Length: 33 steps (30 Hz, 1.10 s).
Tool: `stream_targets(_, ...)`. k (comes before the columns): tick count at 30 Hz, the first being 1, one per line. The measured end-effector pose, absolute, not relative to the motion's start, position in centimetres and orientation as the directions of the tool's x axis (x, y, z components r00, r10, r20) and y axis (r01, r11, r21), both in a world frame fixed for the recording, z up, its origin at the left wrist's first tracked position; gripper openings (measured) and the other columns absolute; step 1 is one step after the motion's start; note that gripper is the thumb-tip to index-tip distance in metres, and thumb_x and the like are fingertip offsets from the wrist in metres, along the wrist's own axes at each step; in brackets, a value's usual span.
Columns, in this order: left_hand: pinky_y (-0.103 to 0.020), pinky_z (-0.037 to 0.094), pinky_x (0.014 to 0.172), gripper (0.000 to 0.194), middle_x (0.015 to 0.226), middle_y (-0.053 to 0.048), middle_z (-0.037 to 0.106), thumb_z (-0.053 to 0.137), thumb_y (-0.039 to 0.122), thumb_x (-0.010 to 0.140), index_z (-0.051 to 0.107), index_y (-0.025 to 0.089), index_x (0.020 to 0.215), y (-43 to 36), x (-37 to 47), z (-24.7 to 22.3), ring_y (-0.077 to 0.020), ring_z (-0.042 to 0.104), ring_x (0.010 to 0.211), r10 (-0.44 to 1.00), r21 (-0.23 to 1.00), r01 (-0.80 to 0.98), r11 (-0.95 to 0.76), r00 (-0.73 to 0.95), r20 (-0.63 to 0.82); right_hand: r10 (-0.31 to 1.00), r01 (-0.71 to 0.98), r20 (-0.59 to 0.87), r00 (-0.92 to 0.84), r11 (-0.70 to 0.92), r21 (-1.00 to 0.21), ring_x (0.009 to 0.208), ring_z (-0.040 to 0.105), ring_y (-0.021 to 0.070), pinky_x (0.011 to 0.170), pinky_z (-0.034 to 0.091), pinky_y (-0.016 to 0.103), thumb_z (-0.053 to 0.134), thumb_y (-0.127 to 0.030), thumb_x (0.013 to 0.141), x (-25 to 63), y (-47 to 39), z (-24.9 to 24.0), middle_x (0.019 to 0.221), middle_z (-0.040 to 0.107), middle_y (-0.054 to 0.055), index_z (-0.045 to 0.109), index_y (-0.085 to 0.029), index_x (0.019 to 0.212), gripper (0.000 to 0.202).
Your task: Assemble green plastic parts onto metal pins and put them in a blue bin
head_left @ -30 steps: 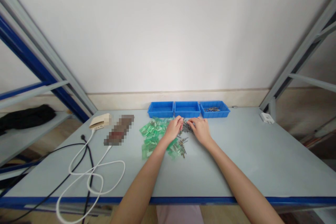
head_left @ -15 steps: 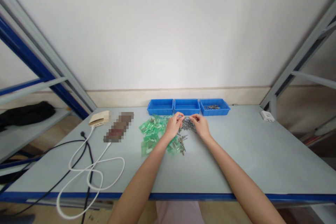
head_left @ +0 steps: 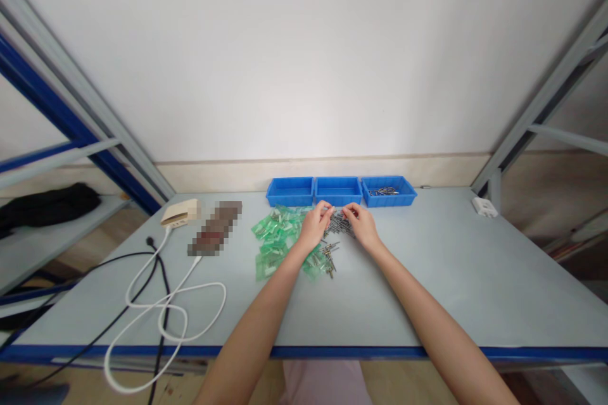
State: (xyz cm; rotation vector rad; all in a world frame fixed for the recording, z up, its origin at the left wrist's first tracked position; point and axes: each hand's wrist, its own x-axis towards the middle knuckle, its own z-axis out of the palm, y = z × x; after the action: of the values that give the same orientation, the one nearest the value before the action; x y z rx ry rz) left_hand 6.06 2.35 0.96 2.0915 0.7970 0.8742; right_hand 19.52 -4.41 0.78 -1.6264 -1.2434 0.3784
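Observation:
My left hand [head_left: 316, 226] and my right hand [head_left: 361, 224] face each other over the middle of the table, fingertips pinched and a small gap between them. A thin metal rod [head_left: 337, 209] seems to span that gap; its ends are hidden by the fingers. Beneath them lies a pile of slim grey metal pins [head_left: 339, 225]. Nearer me is a smaller group of metal pieces with brass-coloured parts [head_left: 329, 253]. Left of these, partly under my left forearm, small green plastic bags [head_left: 275, 237] lie heaped, with small parts inside.
Behind the hands stand three blue bins: left [head_left: 290, 200], middle [head_left: 338, 200] and right [head_left: 392, 201], the right one holding metal pins. At left are a beige box [head_left: 178, 214], a blurred-out flat object [head_left: 216, 228] and a looping white cable [head_left: 223, 304]. A white adapter [head_left: 484, 207] sits far right.
Both hands stay in nearly the same place, fingertips still pinched. Only the fingers shift slightly, and the view tilts a little.

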Motion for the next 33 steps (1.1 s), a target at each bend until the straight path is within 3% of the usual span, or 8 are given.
stream_targets(8, -0.022, 0.032, 0.051, 0.039, 0.049, 0.005, 0.044, 0.035, 0.047, 0.088, 0.043, 0.018, 0.063, 2.3, 6.1, 1.0, -0.0094, 0.042, 0.046, 0.765, 0.806, 0.268, -0.528, 0.561, 0.315, 0.888, 0.576, 0.275, 0.369, 0.014, -0.818, 0.054, 0.048, 0.0125, 0.056, 0.032, 0.024, 0.039, -0.044, 0.085, 19.5, -4.5, 1.1, 0.053, 0.054, -0.002, 0.052, -0.019, 0.058, 0.039)
stream_targets(15, -0.021, 0.033, 0.049, 0.025, 0.047, 0.008, 0.047, 0.039, 0.042, 0.087, 0.050, 0.019, 0.087, 2.4, 5.9, 1.1, -0.0093, 0.043, 0.043, 0.748, 0.818, 0.250, -0.518, 0.596, 0.292, 0.893, 0.533, 0.288, 0.345, 0.066, -0.844, 0.064, 0.056, 0.0143, 0.063, 0.038, 0.024, 0.045, -0.039, 0.081, 19.9, -4.4, 0.6, 0.070, 0.066, 0.001, 0.060, -0.018, 0.074, 0.027)
stream_targets(18, -0.021, 0.034, 0.050, 0.032, 0.046, 0.007, 0.047, 0.036, 0.045, 0.088, 0.051, 0.018, 0.079, 2.6, 5.7, 1.3, -0.0091, 0.043, 0.043, 0.750, 0.825, 0.244, -0.510, 0.595, 0.287, 0.909, 0.576, 0.265, 0.322, 0.033, -0.817, 0.062, 0.056, 0.0147, 0.060, 0.036, 0.024, 0.043, -0.041, 0.082, 20.1, -4.5, 1.1, 0.066, 0.065, 0.001, 0.060, -0.019, 0.068, 0.031)
stream_targets(22, -0.021, 0.034, 0.049, 0.042, 0.044, 0.006, 0.045, 0.031, 0.050, 0.088, 0.050, 0.018, 0.069, 2.8, 5.3, 1.6, -0.0086, 0.041, 0.041, 0.775, 0.839, 0.237, -0.490, 0.559, 0.295, 0.822, 0.633, 0.329, 0.465, -0.049, -0.772, 0.062, 0.056, 0.0157, 0.059, 0.033, 0.024, 0.040, -0.047, 0.085, 22.1, -4.7, 2.6, 0.067, 0.067, 0.003, 0.061, -0.019, 0.068, 0.039)
stream_targets(25, -0.021, 0.034, 0.047, 0.043, 0.044, 0.006, 0.044, 0.031, 0.051, 0.088, 0.050, 0.017, 0.069, 3.1, 5.0, 1.6, -0.0083, 0.040, 0.039, 0.801, 0.858, 0.221, -0.464, 0.518, 0.300, 0.650, 0.672, 0.423, 0.631, -0.187, -0.716, 0.067, 0.057, 0.0183, 0.062, 0.032, 0.027, 0.031, -0.049, 0.089, 25.1, -5.1, 3.3, 0.075, 0.068, 0.007, 0.063, -0.018, 0.075, 0.047)
stream_targets(29, -0.021, 0.033, 0.047, 0.044, 0.045, 0.006, 0.044, 0.032, 0.053, 0.087, 0.050, 0.017, 0.069, 3.3, 4.9, 1.6, -0.0083, 0.040, 0.040, 0.812, 0.869, 0.209, -0.448, 0.502, 0.298, 0.532, 0.729, 0.507, 0.678, -0.399, -0.556, 0.076, 0.055, 0.0220, 0.066, 0.031, 0.030, 0.031, -0.049, 0.090, 28.4, -5.9, 3.1, 0.085, 0.065, 0.012, 0.061, -0.014, 0.086, 0.047)
stream_targets(31, -0.021, 0.034, 0.048, 0.044, 0.045, 0.005, 0.045, 0.032, 0.053, 0.087, 0.050, 0.017, 0.068, 3.3, 4.9, 1.6, -0.0086, 0.041, 0.041, 0.809, 0.861, 0.216, -0.460, 0.501, 0.307, 0.547, 0.773, 0.546, 0.634, -0.430, -0.466, 0.078, 0.053, 0.0221, 0.067, 0.031, 0.030, 0.037, -0.047, 0.089, 28.3, -6.4, 3.1, 0.086, 0.062, 0.012, 0.060, -0.014, 0.086, 0.040)
stream_targets(33, -0.022, 0.034, 0.050, 0.044, 0.044, 0.005, 0.045, 0.032, 0.052, 0.088, 0.051, 0.017, 0.068, 3.3, 5.0, 1.6, -0.0088, 0.042, 0.042, 0.807, 0.855, 0.224, -0.468, 0.502, 0.311, 0.669, 0.855, 0.544, 0.507, -0.312, -0.414, 0.077, 0.053, 0.0200, 0.067, 0.033, 0.029, 0.042, -0.042, 0.089, 26.8, -6.7, 3.3, 0.085, 0.060, 0.010, 0.059, -0.015, 0.085, 0.032)
